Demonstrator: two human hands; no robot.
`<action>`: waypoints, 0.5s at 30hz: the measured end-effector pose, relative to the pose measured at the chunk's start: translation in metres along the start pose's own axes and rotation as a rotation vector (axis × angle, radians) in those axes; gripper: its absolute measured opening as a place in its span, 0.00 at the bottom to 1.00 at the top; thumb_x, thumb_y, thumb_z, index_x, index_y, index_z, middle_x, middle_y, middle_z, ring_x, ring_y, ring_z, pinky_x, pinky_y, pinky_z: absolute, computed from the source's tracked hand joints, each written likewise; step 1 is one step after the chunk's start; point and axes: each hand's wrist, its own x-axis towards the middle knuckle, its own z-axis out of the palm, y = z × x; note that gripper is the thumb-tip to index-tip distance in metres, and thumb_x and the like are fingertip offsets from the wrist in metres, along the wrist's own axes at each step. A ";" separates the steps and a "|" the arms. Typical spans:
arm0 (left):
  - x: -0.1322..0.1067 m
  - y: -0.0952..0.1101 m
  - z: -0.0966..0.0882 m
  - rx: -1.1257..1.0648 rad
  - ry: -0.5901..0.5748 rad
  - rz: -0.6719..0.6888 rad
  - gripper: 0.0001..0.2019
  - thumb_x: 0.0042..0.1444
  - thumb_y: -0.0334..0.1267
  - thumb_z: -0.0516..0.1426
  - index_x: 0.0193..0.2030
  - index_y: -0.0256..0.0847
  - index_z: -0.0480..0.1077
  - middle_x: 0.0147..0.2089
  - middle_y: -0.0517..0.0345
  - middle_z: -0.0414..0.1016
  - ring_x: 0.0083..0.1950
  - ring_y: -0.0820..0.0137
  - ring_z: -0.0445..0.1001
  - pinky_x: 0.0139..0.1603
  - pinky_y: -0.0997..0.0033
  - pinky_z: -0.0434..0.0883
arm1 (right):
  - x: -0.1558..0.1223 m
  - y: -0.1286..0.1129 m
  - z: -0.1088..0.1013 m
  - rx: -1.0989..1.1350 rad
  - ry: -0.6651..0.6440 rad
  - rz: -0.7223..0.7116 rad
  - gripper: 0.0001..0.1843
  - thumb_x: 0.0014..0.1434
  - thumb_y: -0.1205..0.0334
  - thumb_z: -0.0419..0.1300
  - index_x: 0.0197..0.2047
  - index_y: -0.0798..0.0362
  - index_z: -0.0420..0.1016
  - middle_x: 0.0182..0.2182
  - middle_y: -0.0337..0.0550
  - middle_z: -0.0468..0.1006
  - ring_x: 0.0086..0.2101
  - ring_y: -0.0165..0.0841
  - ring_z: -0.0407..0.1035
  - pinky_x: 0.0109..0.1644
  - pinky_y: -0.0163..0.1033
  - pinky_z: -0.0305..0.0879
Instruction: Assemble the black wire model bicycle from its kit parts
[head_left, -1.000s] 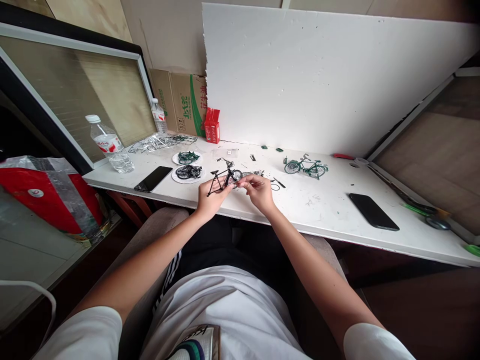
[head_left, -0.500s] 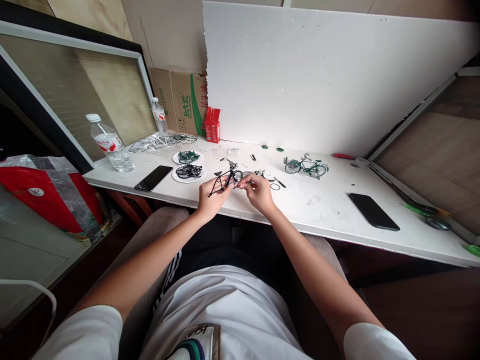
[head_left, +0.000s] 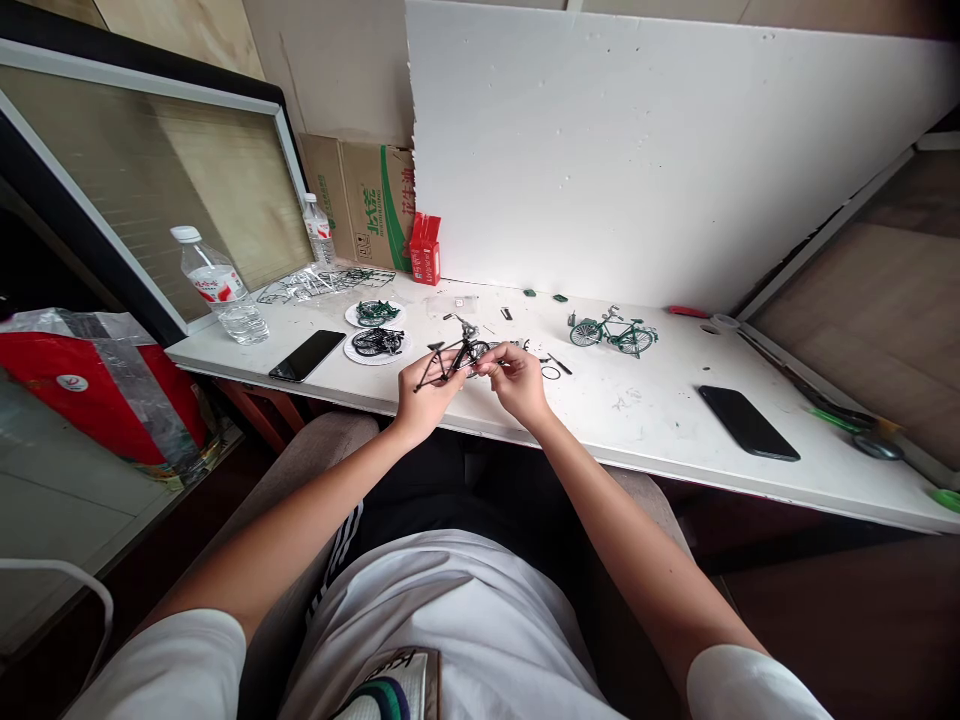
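Observation:
A small black model bicycle [head_left: 436, 362] is held above the white table's front edge by my left hand [head_left: 426, 402], whose fingers are wrapped round its frame. Its handlebars point up and away from me, and a spoked wheel shows at its front end. My right hand [head_left: 517, 382] pinches at the front wheel's lower side; whether a small part is between the fingertips I cannot tell. Behind and right of my right hand lie loose black parts, among them a thin black ring [head_left: 550, 372] and a dark stick-like piece [head_left: 561, 365].
A finished-looking green model bicycle [head_left: 613, 332] stands on the white table [head_left: 637, 400]. At left are two white plates with green parts [head_left: 375, 313] and black parts [head_left: 377, 343], a phone [head_left: 307, 356] and a water bottle [head_left: 223, 290]. Another phone [head_left: 748, 423] lies right.
The model bicycle has turned slightly in my left hand. My right hand stays at the front wheel, its fingers shifted a little.

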 end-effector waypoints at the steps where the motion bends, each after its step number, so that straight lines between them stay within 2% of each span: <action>1: 0.000 -0.001 0.000 -0.014 0.013 -0.011 0.22 0.52 0.49 0.74 0.50 0.40 0.83 0.49 0.46 0.87 0.46 0.55 0.86 0.48 0.56 0.83 | 0.000 0.000 0.000 0.014 -0.001 0.000 0.17 0.64 0.45 0.69 0.35 0.50 0.79 0.33 0.46 0.83 0.34 0.37 0.77 0.32 0.40 0.72; 4: 0.002 -0.003 0.001 -0.038 0.040 -0.037 0.24 0.50 0.50 0.75 0.49 0.39 0.83 0.47 0.46 0.87 0.43 0.56 0.86 0.45 0.57 0.84 | 0.000 0.001 0.000 0.049 -0.009 -0.013 0.18 0.64 0.44 0.70 0.36 0.50 0.79 0.32 0.45 0.81 0.32 0.36 0.75 0.30 0.39 0.70; 7: 0.004 -0.004 0.001 -0.060 0.027 -0.049 0.26 0.49 0.52 0.75 0.49 0.38 0.82 0.48 0.45 0.87 0.45 0.55 0.86 0.44 0.57 0.85 | 0.001 0.001 0.000 0.056 -0.020 -0.014 0.20 0.64 0.41 0.68 0.36 0.50 0.78 0.33 0.45 0.80 0.30 0.34 0.72 0.28 0.39 0.70; 11: 0.005 -0.003 0.002 -0.108 0.006 -0.046 0.26 0.47 0.51 0.77 0.48 0.38 0.82 0.49 0.44 0.87 0.47 0.53 0.86 0.48 0.54 0.85 | 0.001 0.001 0.000 0.059 -0.022 -0.012 0.21 0.65 0.40 0.67 0.35 0.50 0.77 0.31 0.43 0.79 0.27 0.31 0.70 0.27 0.39 0.70; 15: 0.006 -0.004 0.002 -0.136 0.034 -0.041 0.25 0.47 0.51 0.77 0.46 0.37 0.82 0.47 0.45 0.86 0.46 0.55 0.86 0.50 0.53 0.84 | 0.001 -0.001 0.000 0.068 -0.026 -0.021 0.21 0.65 0.40 0.68 0.36 0.50 0.78 0.30 0.43 0.78 0.27 0.32 0.70 0.27 0.39 0.70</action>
